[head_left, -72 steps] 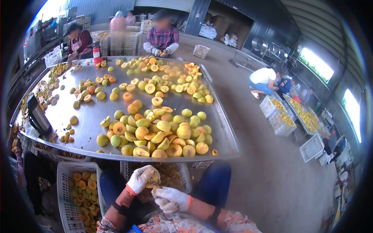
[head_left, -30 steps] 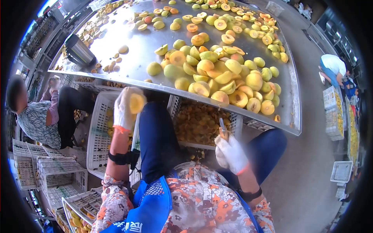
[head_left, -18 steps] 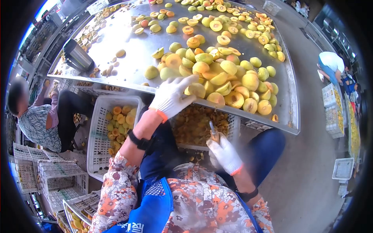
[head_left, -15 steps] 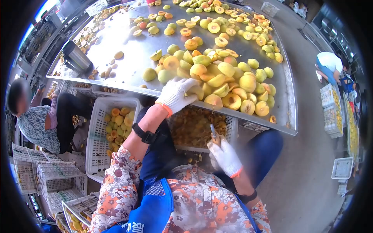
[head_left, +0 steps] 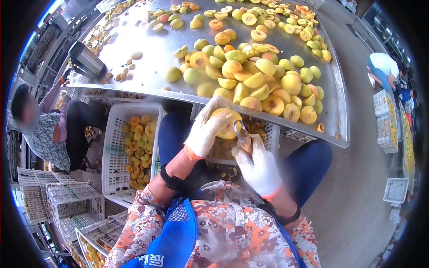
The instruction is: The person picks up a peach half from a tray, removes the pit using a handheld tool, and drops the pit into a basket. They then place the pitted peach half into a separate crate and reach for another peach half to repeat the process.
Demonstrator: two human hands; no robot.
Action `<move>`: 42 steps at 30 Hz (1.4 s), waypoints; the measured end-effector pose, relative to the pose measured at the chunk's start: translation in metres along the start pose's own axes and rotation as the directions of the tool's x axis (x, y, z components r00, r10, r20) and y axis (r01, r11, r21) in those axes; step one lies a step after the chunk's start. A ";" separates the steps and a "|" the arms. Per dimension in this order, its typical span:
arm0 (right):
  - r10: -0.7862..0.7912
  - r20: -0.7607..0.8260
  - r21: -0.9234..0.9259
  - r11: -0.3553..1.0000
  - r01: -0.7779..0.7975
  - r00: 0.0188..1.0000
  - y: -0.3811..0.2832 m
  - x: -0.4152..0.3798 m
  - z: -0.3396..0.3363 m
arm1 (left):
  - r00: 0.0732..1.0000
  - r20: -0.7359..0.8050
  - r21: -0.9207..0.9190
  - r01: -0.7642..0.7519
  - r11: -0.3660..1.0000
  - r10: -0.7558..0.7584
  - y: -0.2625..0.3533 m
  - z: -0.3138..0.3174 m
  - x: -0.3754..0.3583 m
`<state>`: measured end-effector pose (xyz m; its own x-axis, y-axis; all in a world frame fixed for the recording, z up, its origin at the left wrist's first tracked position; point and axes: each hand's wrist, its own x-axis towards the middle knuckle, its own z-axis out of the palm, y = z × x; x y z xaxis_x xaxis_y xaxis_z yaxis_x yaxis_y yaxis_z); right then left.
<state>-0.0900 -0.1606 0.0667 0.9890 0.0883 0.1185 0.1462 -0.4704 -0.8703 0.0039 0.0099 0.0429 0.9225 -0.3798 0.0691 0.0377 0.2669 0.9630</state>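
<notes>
My left hand (head_left: 201, 134), in a white work glove, is closed around a yellow peach half (head_left: 227, 123) just off the front edge of the metal table (head_left: 152, 73). In my gloved right hand (head_left: 260, 169) is a pitting tool (head_left: 244, 140) with a short handle and a curved metal loop at its end. The loop is right at the right side of the peach half. Halved peaches (head_left: 254, 80) lie heaped on the table beyond both hands. Below them, partly hidden, a crate (head_left: 273, 136) stands between my knees.
A white crate (head_left: 108, 152) of peach halves stands at my left, with stacked crates (head_left: 73, 196) nearer. One person (head_left: 42, 134) sits at the left; another (head_left: 383, 67) bends over at the far right. A metal cup (head_left: 86, 60) lies tilted on the table's left side.
My left hand has come back from the pile with a peach half. My right hand has risen, bringing the pitting tool up to the fruit. The seated person's arm has reached toward the table.
</notes>
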 end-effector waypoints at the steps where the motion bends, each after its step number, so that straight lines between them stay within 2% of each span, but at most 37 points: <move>1: -0.023 -0.021 -0.042 0.999 0.022 1.000 0.000 0.000 0.001 | 1.000 0.014 -0.014 0.023 1.000 -0.023 -0.003 -0.001 -0.002; 4: -0.087 -0.060 -0.153 0.985 0.077 0.994 0.001 -0.001 0.004 | 0.990 -0.121 -0.238 0.043 0.970 -0.073 -0.014 0.012 -0.009; 5: -0.103 -0.060 -0.177 0.980 0.091 0.993 0.004 -0.002 0.006 | 0.990 -0.106 -0.248 0.062 0.967 -0.091 -0.018 0.009 -0.011; 8: -0.140 -0.061 -0.227 0.966 0.123 0.988 0.009 -0.003 0.009 | 0.993 -0.116 -0.046 0.013 0.999 -0.019 -0.015 0.012 -0.014; 11: -0.141 -0.064 -0.280 0.953 0.118 0.988 0.012 -0.004 0.011 | 0.992 -0.118 -0.014 0.044 0.999 -0.045 -0.021 0.011 -0.016; 15: -0.163 -0.071 -0.353 0.927 0.128 0.984 0.022 -0.007 0.018 | 0.993 -0.113 0.117 -0.005 0.993 0.019 -0.016 0.016 -0.018; 17: -0.178 -0.049 -0.334 0.930 0.152 0.983 0.028 -0.008 0.020 | 0.991 -0.125 0.162 -0.019 0.987 0.040 -0.016 0.020 -0.018; 20: -0.223 -0.044 -0.241 0.948 0.206 0.974 0.030 -0.009 0.021 | 0.990 -0.090 0.362 -0.068 0.930 0.107 -0.018 0.019 -0.018; 21: -0.242 -0.047 -0.198 0.953 0.229 0.969 0.030 -0.010 0.021 | 0.988 -0.090 0.377 -0.082 0.923 0.125 -0.020 0.019 -0.018; 24: -0.168 -0.012 -0.148 0.975 0.164 0.986 0.031 -0.015 0.020 | 0.988 -0.061 0.415 -0.103 0.904 0.140 -0.022 0.019 -0.016; 26: -0.200 -0.012 -0.118 0.973 0.198 0.980 0.034 -0.016 0.020 | 0.995 -0.012 0.434 -0.086 0.897 0.101 -0.017 0.016 -0.014; 27: -0.216 -0.011 -0.100 0.972 0.214 0.976 0.037 -0.017 0.020 | 0.991 0.030 0.488 -0.127 0.864 0.128 -0.016 0.015 -0.012; 29: -0.164 -0.005 -0.031 0.986 0.164 0.986 0.041 -0.018 0.022 | 0.977 0.120 0.585 -0.214 0.783 0.177 -0.015 0.011 -0.008; 30: -0.138 -0.002 0.003 0.990 0.138 0.990 0.043 -0.019 0.022 | 0.985 0.130 0.569 -0.167 0.806 0.113 -0.015 0.008 -0.006; 32: 0.083 0.179 0.144 0.983 -0.110 0.980 0.046 -0.015 0.014 | 0.988 0.155 0.537 -0.073 0.840 -0.014 -0.015 0.003 -0.001; 34: 0.192 0.235 0.186 0.953 -0.238 0.953 0.047 -0.011 0.011 | 0.984 0.173 0.508 -0.125 0.852 0.042 -0.029 -0.002 0.004; 36: 0.211 0.161 0.177 0.955 -0.238 0.964 0.047 -0.009 0.014 | 0.990 0.113 0.336 -0.119 0.934 0.085 -0.038 0.003 0.005; 38: 0.225 0.112 0.187 0.952 -0.243 0.968 0.049 -0.007 0.019 | 0.996 -0.029 -0.008 -0.079 0.997 0.079 -0.043 0.021 0.003; 39: 0.230 0.095 0.196 0.949 -0.245 0.968 0.052 -0.006 0.023 | 0.996 -0.014 0.108 -0.085 0.990 0.087 -0.037 0.022 0.000; 41: 0.132 0.240 0.112 0.980 -0.162 0.962 0.067 -0.016 0.023 | 0.996 -0.072 0.192 -0.031 0.981 0.046 -0.034 0.028 -0.008; 42: 0.235 0.331 0.279 0.901 -0.333 0.914 0.055 -0.013 0.018 | 0.994 -0.100 0.244 -0.015 0.970 0.041 -0.035 0.028 -0.010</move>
<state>-0.0951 -0.1715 0.0088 0.9313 0.2608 -0.2545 -0.2033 -0.2076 -0.9568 -0.0169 -0.0203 0.0157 0.9571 -0.2781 0.0818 -0.0709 0.0488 0.9963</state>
